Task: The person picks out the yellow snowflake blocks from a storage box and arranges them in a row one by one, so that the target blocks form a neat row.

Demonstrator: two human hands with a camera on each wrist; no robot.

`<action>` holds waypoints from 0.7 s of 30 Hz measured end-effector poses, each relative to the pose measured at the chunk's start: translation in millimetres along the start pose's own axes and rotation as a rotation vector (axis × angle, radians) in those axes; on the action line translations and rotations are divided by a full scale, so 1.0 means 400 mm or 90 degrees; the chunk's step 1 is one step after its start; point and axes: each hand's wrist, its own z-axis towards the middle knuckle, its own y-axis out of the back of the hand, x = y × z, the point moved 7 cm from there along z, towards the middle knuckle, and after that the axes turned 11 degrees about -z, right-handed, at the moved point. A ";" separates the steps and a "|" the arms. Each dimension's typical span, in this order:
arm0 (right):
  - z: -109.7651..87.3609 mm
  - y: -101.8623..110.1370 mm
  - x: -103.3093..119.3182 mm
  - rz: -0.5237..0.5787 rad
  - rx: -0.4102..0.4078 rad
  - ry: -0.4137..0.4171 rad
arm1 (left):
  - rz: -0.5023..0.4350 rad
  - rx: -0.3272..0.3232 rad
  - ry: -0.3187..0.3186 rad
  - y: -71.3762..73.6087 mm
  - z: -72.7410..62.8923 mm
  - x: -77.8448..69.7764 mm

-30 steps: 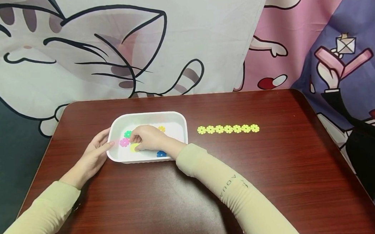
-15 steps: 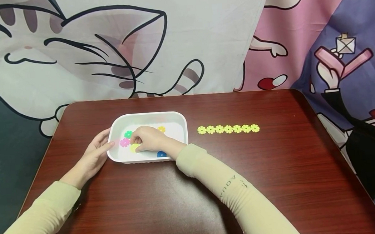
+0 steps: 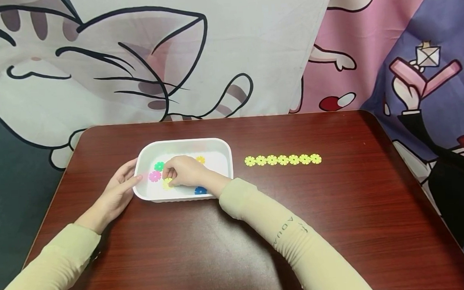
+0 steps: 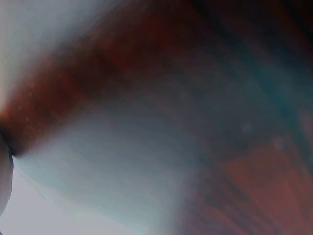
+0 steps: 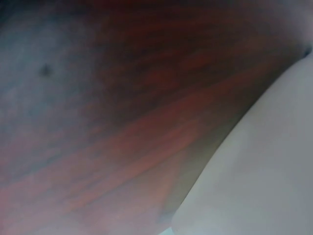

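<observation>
In the head view a white tray [image 3: 219, 163] stands left of the table's middle. My left hand [image 3: 117, 189] grips its left end, thumb over the rim and fingers along the outer wall. Inside the tray, my right hand [image 3: 185, 171] pinches a yellow flower-shaped disc [image 3: 167, 184] between thumb and curled fingers. Close by lie a pink flower disc [image 3: 155, 176] and a green one [image 3: 159, 166]. An orange-yellow disc [image 3: 200, 159] shows behind the hand, a blue disc [image 3: 200, 190] in front of it. Both wrist views are blurred and show no fingers clearly.
To the tray's right, several yellow flower discs [image 3: 272, 160] form a straight row on the dark red wooden table [image 3: 206, 248]. A curtain with cartoon prints [image 3: 229, 38] hangs behind the table's far edge. My right forearm crosses the tray's front right corner.
Both hands and the tray stay practically in place. The yellow disc at my right fingertips has shifted slightly, and its notched edge shows more clearly now.
</observation>
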 end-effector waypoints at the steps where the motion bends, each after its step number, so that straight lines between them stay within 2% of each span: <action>1: -0.001 0.001 0.000 0.006 -0.002 0.000 | 0.001 -0.001 0.001 0.000 0.000 0.000; 10: -0.006 0.014 -0.009 0.099 -0.034 -0.001 | 0.007 -0.003 0.005 0.000 0.001 -0.001; 21: -0.022 0.064 -0.041 0.212 -0.132 -0.041 | 0.013 -0.004 0.005 -0.001 0.000 -0.001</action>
